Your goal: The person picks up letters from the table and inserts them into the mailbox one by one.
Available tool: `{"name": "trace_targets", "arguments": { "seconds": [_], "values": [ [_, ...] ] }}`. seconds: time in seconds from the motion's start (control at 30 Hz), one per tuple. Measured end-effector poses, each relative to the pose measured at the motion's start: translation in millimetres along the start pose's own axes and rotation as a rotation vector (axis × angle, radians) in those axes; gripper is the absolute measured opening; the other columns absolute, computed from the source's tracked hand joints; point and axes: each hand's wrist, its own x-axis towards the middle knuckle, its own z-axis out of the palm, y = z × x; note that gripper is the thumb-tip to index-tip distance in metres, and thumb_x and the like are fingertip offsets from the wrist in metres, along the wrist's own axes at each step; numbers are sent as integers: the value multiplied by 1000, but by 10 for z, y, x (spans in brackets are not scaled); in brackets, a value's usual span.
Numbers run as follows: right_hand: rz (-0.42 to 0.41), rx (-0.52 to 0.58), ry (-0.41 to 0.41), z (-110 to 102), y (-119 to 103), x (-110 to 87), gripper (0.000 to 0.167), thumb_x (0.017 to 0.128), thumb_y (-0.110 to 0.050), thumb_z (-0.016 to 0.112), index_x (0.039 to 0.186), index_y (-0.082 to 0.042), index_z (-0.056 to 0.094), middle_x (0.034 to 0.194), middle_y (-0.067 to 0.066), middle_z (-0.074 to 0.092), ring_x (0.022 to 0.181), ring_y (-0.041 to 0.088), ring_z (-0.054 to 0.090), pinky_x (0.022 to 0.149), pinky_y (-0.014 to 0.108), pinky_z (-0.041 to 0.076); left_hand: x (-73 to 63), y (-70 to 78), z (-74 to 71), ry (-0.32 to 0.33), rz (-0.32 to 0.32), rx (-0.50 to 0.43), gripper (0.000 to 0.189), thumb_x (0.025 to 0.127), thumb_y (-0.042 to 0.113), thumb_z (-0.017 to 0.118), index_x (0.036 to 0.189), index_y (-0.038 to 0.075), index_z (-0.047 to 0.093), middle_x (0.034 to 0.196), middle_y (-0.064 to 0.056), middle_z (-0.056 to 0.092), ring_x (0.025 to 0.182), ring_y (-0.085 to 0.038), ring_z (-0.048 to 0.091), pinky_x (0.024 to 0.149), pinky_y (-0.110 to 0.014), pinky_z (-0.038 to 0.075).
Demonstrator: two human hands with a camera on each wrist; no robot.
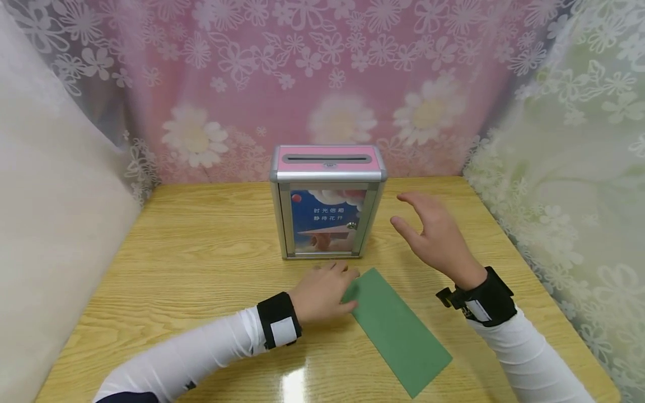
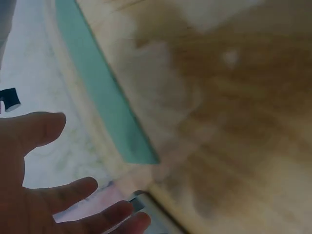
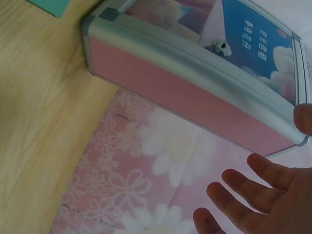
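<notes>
A green envelope-shaped paper [image 1: 398,330] lies flat and slanted on the table. Over its upper left end, in the head view, is my left hand [image 1: 325,291], fingers and thumb spread, holding nothing; the left wrist view shows the fingers [image 2: 73,190] apart, with the green paper [image 2: 102,92] beyond them. A pink and silver letter box [image 1: 327,204] with a top slot and a keyhole lock stands upright behind. Beside its right side hovers my right hand [image 1: 438,238], thumb and fingers apart in a loose C, with nothing between them. In the right wrist view its fingers reach near the box's pink side [image 3: 180,97].
The wooden table [image 1: 201,229] extends on both sides of the box. A pink floral curtain [image 1: 242,84] hangs close behind it, and pale curtains [image 1: 579,168] flank the table. Both forearms carry black wrist straps [image 1: 489,299].
</notes>
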Motion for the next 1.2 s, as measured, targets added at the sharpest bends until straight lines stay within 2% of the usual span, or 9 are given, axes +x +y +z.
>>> {"name": "trace_targets", "arguments": {
  "seconds": [0.1, 0.23, 0.5, 0.63, 0.77, 0.87, 1.0, 1.1, 1.2],
  "values": [
    [19, -6, -39, 59, -1, -68, 55, 100, -35, 62, 145, -5, 50, 147, 19, 52, 137, 41, 45, 110, 59, 35, -1, -14, 103, -56, -23, -6, 65, 93, 53, 65, 147, 20, 51, 134, -8, 57, 123, -26, 57, 89, -45, 55],
    [47, -12, -63, 105, -4, -122, 58, 100, -39, 63, 146, -7, 49, 149, 17, 49, 140, 39, 43, 111, 59, 34, 12, -27, 209, -91, -4, 18, 69, 94, 57, 62, 153, 26, 44, 142, -8, 52, 127, -26, 52, 90, -48, 53],
    [65, 2, -95, 192, -7, -180, 60, 100, -42, 60, 148, -7, 47, 150, 16, 49, 140, 38, 44, 111, 59, 35, 38, 43, 320, -93, 13, 139, 70, 92, 70, 54, 152, 36, 45, 146, -6, 49, 127, -29, 50, 88, -55, 50],
    [75, 0, -104, 228, -13, -205, 60, 100, -42, 60, 147, -7, 48, 150, 16, 49, 139, 39, 44, 110, 60, 35, 34, 35, 352, -91, 14, 122, 66, 92, 70, 54, 148, 33, 52, 145, -8, 49, 127, -30, 49, 90, -58, 49],
    [87, -2, -108, 237, -8, -225, 60, 100, -42, 60, 147, -8, 48, 150, 15, 49, 139, 39, 43, 110, 59, 35, 10, -22, 351, -68, 8, 98, 61, 92, 64, 60, 140, 25, 61, 144, -8, 52, 128, -29, 51, 93, -56, 49],
    [92, 1, -110, 243, 6, -246, 59, 100, -42, 60, 147, -8, 48, 149, 16, 49, 138, 39, 44, 109, 59, 36, -11, -62, 342, -51, 15, 121, 59, 91, 60, 66, 135, 21, 64, 143, -8, 54, 129, -27, 53, 94, -52, 49],
    [93, 9, -119, 263, 20, -277, 59, 101, -43, 60, 147, -8, 48, 148, 16, 50, 138, 39, 44, 108, 60, 37, -32, -99, 301, -64, 13, 95, 53, 91, 50, 71, 133, 18, 64, 144, -8, 54, 130, -27, 53, 96, -51, 49],
    [92, 10, -123, 277, 23, -296, 59, 101, -43, 59, 147, -7, 48, 148, 16, 50, 138, 39, 44, 108, 61, 37, -38, -128, 241, -89, -2, 45, 45, 92, 35, 74, 133, 17, 64, 145, -9, 54, 131, -28, 53, 98, -52, 49],
    [102, 9, -134, 285, 27, -314, 60, 101, -43, 59, 147, -6, 47, 149, 18, 48, 139, 41, 42, 108, 62, 35, -48, -169, 175, -114, -16, 9, 43, 90, 13, 68, 133, 17, 64, 146, -9, 54, 132, -28, 52, 98, -52, 50]
  ]
}}
